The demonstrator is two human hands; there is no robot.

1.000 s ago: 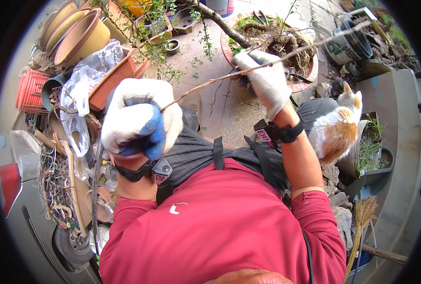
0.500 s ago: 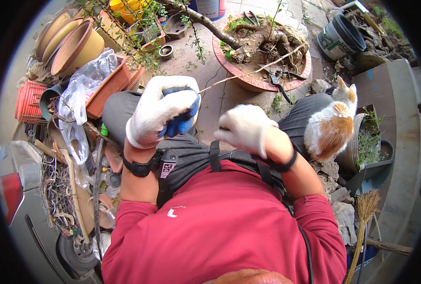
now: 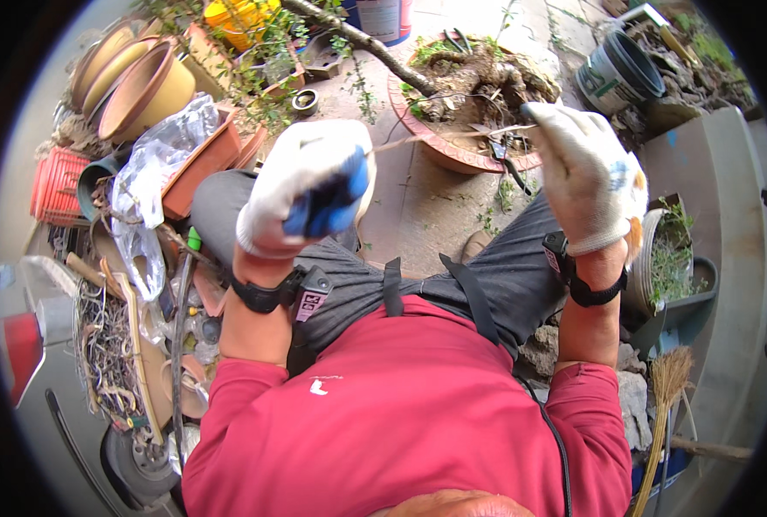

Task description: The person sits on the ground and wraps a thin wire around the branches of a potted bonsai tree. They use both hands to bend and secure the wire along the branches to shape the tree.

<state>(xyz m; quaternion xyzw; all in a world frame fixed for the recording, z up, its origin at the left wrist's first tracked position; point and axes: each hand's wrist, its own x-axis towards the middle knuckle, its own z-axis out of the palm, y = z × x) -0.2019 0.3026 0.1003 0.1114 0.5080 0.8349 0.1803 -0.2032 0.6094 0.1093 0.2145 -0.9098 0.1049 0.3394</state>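
Observation:
A thin tan twig (image 3: 452,137) stretches between my two gloved hands, in front of the pot. My left hand (image 3: 310,185), in a white glove with a blue palm, is closed round its near end. At the other end, my right hand (image 3: 586,168) pinches the twig between thumb and fingertips. Beyond them stands a round terracotta-coloured pot (image 3: 457,159) with a thick gnarled stump (image 3: 495,82) in soil. Dark-handled pruners (image 3: 511,164) lie over its near rim. An orange and white cat (image 3: 635,237) is mostly hidden behind my right hand.
Stacked plant pots (image 3: 146,90), a clear plastic bag (image 3: 155,168) and a red basket (image 3: 56,185) crowd the left. A leafy branch (image 3: 362,39) reaches across the far side. On the right are a dark bucket (image 3: 620,69), a potted plant (image 3: 672,254) and a straw broom (image 3: 670,370).
My right hand has moved up and to the right, onto the twig's far end, and now covers most of the cat. The left hand keeps its hold and has shifted slightly.

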